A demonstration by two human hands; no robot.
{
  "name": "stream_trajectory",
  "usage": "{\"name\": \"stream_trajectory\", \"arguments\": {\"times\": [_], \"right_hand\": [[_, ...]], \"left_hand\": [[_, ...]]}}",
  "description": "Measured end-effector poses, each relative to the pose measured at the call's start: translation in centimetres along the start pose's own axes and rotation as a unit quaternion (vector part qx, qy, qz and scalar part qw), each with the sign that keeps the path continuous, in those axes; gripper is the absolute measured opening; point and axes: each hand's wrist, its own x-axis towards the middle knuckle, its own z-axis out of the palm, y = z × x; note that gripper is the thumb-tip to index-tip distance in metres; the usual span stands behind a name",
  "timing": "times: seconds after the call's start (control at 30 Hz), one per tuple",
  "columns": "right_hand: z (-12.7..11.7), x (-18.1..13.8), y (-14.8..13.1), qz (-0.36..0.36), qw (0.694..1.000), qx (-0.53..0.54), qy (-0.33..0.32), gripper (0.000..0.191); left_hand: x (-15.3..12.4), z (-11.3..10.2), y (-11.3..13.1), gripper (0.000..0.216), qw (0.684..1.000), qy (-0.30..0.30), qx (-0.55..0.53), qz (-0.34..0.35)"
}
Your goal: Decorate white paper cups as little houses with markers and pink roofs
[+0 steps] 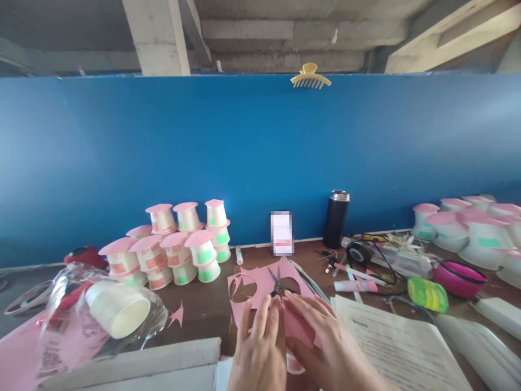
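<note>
My left hand (258,347) and my right hand (325,347) lie together at the bottom centre, fingers stretched out and pressed flat on a piece of pink paper (299,328). More pink paper with round cut-outs (248,285) lies just beyond the fingertips. A pair of small scissors (279,282) rests on that paper, just past my fingertips and not held. Neither hand grips anything.
Stacks of paper-cup houses with pink roofs stand at the left (179,244) and far right (468,228). A bag of white cups (116,309), a black flask (336,217), printed sheets (399,347), tape (358,252), a pink bowl (459,277) and a cardboard box (142,366) crowd the table. A blue partition (260,152) stands behind.
</note>
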Motion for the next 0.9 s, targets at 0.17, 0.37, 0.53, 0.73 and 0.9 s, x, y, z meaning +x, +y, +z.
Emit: {"name": "stream_trajectory", "arguments": {"times": [0.17,0.37,0.53,0.73,0.9], "right_hand": [[-0.8,0.0,0.0,0.011,1.000,0.014,-0.009,0.049],[-1.2,-0.3,0.3,0.023,0.998,0.054,-0.021,0.048],[-1.3,-0.5,0.9,0.032,0.996,0.072,-0.030,0.048],[-1.4,-0.6,1.0,0.035,0.995,0.081,-0.050,0.049],[-1.8,-0.5,0.6,-0.004,0.999,0.016,-0.048,0.050]], "left_hand": [[-0.2,0.2,-0.3,0.038,1.000,0.000,0.008,0.013],[-0.3,0.3,-0.4,0.044,0.999,-0.017,0.028,0.021],[-0.5,0.4,0.0,0.044,1.000,-0.018,0.022,0.009],[-0.5,0.6,0.0,0.049,1.000,-0.021,0.023,0.006],[-0.7,0.8,0.2,0.048,1.000,-0.015,0.014,0.001]]}}
